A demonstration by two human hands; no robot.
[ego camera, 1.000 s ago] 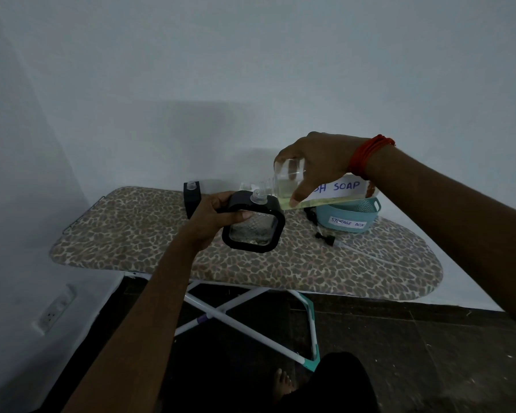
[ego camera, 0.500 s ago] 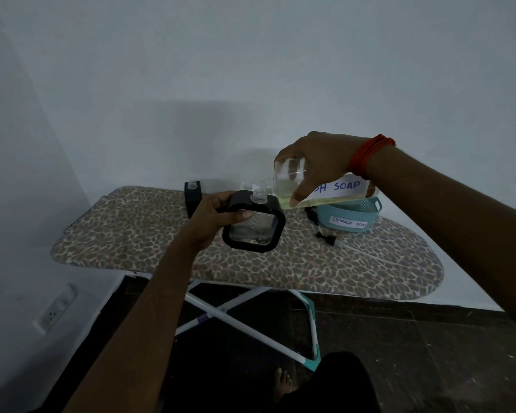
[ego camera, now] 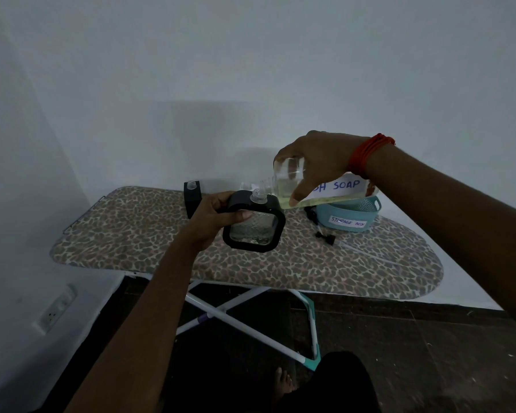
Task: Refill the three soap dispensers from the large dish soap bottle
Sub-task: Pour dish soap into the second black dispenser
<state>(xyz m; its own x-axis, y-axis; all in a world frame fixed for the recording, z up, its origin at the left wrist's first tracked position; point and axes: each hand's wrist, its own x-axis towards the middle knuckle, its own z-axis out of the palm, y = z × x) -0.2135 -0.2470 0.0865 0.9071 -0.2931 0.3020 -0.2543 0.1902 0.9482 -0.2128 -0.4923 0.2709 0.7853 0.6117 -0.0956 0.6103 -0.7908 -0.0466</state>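
Observation:
My left hand [ego camera: 218,214] holds a square soap dispenser [ego camera: 254,226] with a black frame and clear body, lifted above the ironing board [ego camera: 137,234]. Its clear neck points up. My right hand [ego camera: 313,162] grips the large clear dish soap bottle [ego camera: 292,186], tipped nearly flat, its mouth right at the dispenser's neck. Yellowish soap lies along the bottle's lower side, and a white label reads "SOAP". A second black dispenser [ego camera: 192,198] stands on the board behind my left hand. A third dispenser is not clearly visible.
A teal basket labelled "STORAGE BOX" [ego camera: 349,216] sits at the back right of the board. Black pump tops with thin tubes [ego camera: 325,235] lie beside it. The wall is close behind; a socket [ego camera: 54,311] is low on the left wall. My bare foot [ego camera: 283,383] is below.
Almost nothing moved; both hands hold the same pose with the bottle tilted at the dispenser's neck.

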